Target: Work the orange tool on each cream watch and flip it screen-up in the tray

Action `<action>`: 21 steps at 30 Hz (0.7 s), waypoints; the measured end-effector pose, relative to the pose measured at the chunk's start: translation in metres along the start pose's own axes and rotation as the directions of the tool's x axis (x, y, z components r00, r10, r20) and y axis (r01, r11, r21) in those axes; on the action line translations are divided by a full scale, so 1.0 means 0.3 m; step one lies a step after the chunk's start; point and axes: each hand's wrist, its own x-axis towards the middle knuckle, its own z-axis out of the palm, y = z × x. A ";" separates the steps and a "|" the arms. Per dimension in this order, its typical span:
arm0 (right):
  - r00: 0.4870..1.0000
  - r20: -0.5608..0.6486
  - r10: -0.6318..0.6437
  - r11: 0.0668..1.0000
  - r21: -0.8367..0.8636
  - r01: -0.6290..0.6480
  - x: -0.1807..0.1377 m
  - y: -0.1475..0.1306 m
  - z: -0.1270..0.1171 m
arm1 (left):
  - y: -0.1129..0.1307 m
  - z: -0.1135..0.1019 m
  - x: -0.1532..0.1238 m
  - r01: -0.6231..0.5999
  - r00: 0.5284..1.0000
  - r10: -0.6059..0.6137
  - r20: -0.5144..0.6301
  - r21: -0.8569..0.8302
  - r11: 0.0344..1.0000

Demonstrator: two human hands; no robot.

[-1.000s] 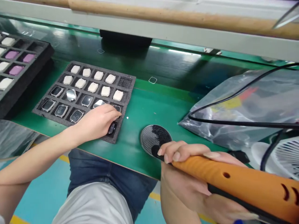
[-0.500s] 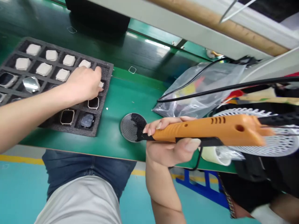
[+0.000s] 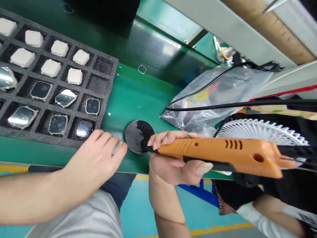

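My left hand (image 3: 96, 162) rests at the front of the green mat, just below a grey foam tray (image 3: 104, 65), pinching a small pale piece (image 3: 117, 148) that is too blurred to identify. The tray holds white-backed watch cases (image 3: 59, 48) in its upper rows and dark glass-faced watches (image 3: 58, 125) in its lower rows. My right hand (image 3: 170, 168) grips an orange-handled tool (image 3: 223, 153), its dark tip against a round perforated disc (image 3: 138, 136) that is partly coated black. The tool's working end is mostly hidden by my fingers.
A clear plastic bag (image 3: 218, 96) and a black cable (image 3: 223, 106) lie to the right of the green mat (image 3: 138, 96). Beyond my right hand stands a white fan guard (image 3: 260, 130). The mat's front edge runs above my lap.
My left hand has come out of the tray and down to the mat's front, now pinching a pale piece. The head view has turned, while the tool stays at the disc.
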 end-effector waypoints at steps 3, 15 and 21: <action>1.000 0.020 0.007 1.000 -0.008 -0.007 -0.002 -0.003 -0.005 | 0.037 0.071 -0.049 0.035 0.999 -0.036 -0.030 -0.025 0.999; 0.999 0.045 -0.005 1.000 -0.013 0.006 -0.004 -0.004 -0.015 | 0.041 0.135 -0.103 0.162 0.960 -0.192 -0.205 -0.157 0.974; 0.999 0.040 -0.019 1.000 -0.017 0.020 -0.009 0.000 -0.014 | 0.038 0.149 -0.115 0.156 0.955 -0.194 -0.225 -0.176 0.972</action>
